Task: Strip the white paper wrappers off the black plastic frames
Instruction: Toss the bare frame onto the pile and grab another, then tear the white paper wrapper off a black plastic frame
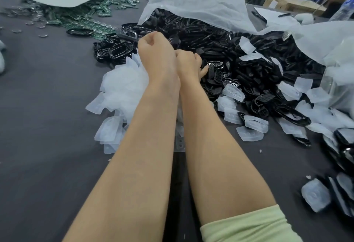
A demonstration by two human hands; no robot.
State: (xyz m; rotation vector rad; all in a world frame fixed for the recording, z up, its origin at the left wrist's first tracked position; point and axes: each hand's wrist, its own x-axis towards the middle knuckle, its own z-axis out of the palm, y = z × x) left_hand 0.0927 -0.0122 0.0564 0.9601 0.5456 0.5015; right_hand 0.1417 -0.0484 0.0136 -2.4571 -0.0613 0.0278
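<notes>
Bare dark grey table cloth (47,107) lies open to the left. A heap of black plastic frames (220,50) crowds ahead and right, with white paper wrappers (122,86) piled beside the left forearm. Left hand (155,45) fisted over the heap's edge, contents hidden. Right hand (188,61) reaches down among the frames; grasp unclear.

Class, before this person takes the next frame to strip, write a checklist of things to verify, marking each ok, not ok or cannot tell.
1. A wrapped frame within reach: ok, one lies to the right of the right hand.
2. The left hand free: cannot tell, fingers curled, palm hidden.
3. The right hand gripping a frame: cannot tell, its fingers curl into the black frames.
4. The stripped wrappers kept apart: ok, heaped left of the arms.
</notes>
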